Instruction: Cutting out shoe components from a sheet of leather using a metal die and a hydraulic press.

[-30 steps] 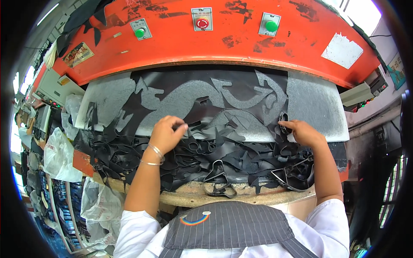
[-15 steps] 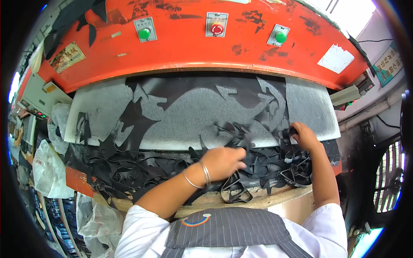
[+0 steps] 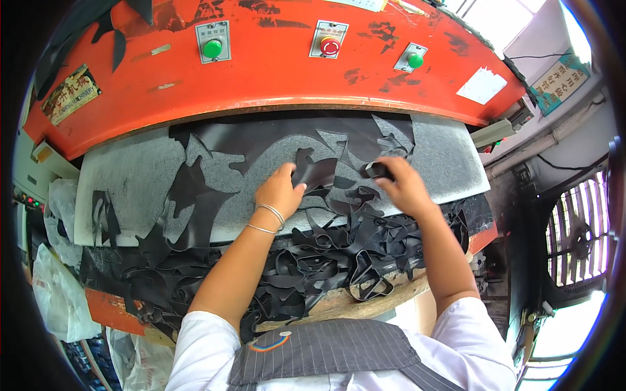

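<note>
My left hand [image 3: 279,190] is over the middle of the pale grey cutting board [image 3: 134,179], thumb and fingers closed on the edge of a black sheet scrap [image 3: 314,173] with cut-out shapes. To its right, my right hand [image 3: 405,189] curls round a small dark piece [image 3: 378,171] whose kind I cannot make out. Beyond both hands lies a black leather-like sheet [image 3: 261,128] with curved openings cut through it. More black offcuts [image 3: 199,195] hang over the board's near edge. A heap of tangled scraps [image 3: 300,260] lies between the board and me.
A red-orange press beam [image 3: 274,78] spans the back, with green buttons [image 3: 212,48] and a red stop knob [image 3: 330,45]. A strip-metal cutting die [image 3: 370,277] rests on the near scraps. Plastic bags [image 3: 55,293] hang at left; a fan [image 3: 579,225] stands at right.
My left hand has moved from above the scrap heap forward onto the board and now grips a scrap. My right hand has shifted left and farther in. The whole view has shifted slightly.
</note>
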A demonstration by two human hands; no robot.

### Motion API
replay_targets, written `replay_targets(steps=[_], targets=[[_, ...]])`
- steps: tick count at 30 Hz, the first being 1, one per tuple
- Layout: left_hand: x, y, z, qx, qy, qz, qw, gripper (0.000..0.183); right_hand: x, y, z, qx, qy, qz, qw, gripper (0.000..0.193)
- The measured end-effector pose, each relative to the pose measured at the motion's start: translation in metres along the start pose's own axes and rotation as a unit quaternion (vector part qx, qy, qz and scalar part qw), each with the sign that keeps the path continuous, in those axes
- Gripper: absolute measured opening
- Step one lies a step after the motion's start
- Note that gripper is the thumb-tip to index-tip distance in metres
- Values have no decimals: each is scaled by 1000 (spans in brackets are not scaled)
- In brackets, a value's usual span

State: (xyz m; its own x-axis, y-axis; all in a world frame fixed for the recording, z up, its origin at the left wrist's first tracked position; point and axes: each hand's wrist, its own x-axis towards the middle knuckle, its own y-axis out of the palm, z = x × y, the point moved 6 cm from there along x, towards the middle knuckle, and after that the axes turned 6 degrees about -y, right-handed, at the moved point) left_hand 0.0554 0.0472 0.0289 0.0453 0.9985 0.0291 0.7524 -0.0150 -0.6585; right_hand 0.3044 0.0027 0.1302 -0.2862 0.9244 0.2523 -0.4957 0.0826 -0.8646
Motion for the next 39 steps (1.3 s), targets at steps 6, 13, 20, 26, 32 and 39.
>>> replay_targets(steps=[6,13,20,26,32,39], targets=[[-14,-2,3,102,195,-66,973,30,41,60,46,78,-27,-16,996,39],[-12,7,12,101,169,-67,978,37,54,122,14,15,-55,13,998,51],[-10,5,17,131,142,-9,981,62,-22,111,25,-91,76,5,993,45],[-7,9,22,143,121,-16,982,62,-31,87,24,-143,84,262,951,35],[-7,11,14,48,148,-32,987,64,21,80,17,-12,-40,-58,997,58],[-10,4,16,42,155,-55,985,64,35,116,3,83,-39,-60,994,49]])
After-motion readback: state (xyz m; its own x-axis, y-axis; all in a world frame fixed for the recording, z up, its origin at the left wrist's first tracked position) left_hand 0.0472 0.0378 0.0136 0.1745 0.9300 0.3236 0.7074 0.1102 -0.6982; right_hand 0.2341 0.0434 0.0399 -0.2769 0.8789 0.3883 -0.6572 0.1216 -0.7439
